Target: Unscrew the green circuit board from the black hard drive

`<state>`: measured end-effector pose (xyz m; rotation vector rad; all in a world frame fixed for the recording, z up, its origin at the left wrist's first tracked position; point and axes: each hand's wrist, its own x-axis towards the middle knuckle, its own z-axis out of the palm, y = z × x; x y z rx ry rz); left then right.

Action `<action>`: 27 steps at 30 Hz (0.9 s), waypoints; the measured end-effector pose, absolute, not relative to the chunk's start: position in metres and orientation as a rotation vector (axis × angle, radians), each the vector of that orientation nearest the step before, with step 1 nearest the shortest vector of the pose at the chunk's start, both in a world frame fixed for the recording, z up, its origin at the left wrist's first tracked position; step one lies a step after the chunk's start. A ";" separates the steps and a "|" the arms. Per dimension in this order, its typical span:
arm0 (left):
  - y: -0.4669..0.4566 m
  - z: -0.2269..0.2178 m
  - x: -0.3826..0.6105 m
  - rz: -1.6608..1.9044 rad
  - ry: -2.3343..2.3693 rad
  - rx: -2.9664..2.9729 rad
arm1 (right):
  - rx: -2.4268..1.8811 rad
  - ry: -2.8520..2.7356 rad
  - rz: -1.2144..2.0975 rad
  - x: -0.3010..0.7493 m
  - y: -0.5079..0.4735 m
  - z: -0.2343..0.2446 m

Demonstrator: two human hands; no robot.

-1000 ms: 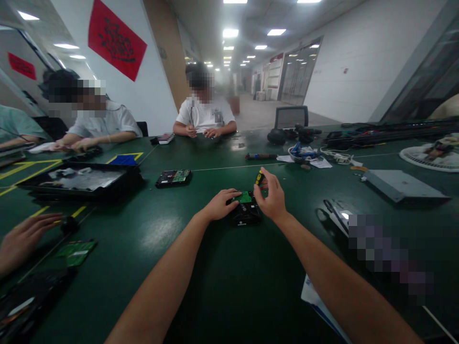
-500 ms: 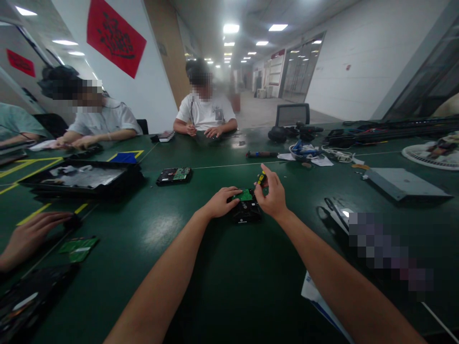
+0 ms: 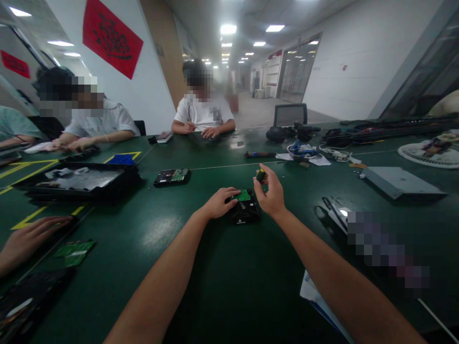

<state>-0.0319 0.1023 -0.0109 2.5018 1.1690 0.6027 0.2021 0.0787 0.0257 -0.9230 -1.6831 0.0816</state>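
Observation:
A black hard drive with a green circuit board on top lies on the green table in front of me. My left hand rests on its left edge, fingers curled over the board and pressing it down. My right hand is closed around a small screwdriver with a yellow and black handle, held upright over the drive's right side.
A second hard drive lies further left. A black tray sits at left, a grey flat box at right, cables and tools behind. Another person's hand rests at lower left by a green board. Two people sit across.
My right hand has lifted the screwdriver slightly and turned it; the view shifted a little. My left hand stays on the drive.

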 end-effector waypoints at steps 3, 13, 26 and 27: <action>0.103 -0.012 -0.032 0.606 1.166 2.502 | -0.946 -1.706 0.039 0.202 0.076 0.028; 0.103 -0.011 -0.031 0.593 1.177 2.498 | -0.928 -1.719 0.079 0.200 0.076 0.023; 0.104 -0.013 -0.031 0.617 1.159 2.516 | -0.949 -1.697 0.154 0.199 0.077 0.019; 0.104 -0.013 -0.031 0.615 1.162 2.517 | -0.962 -1.696 0.143 0.199 0.077 0.019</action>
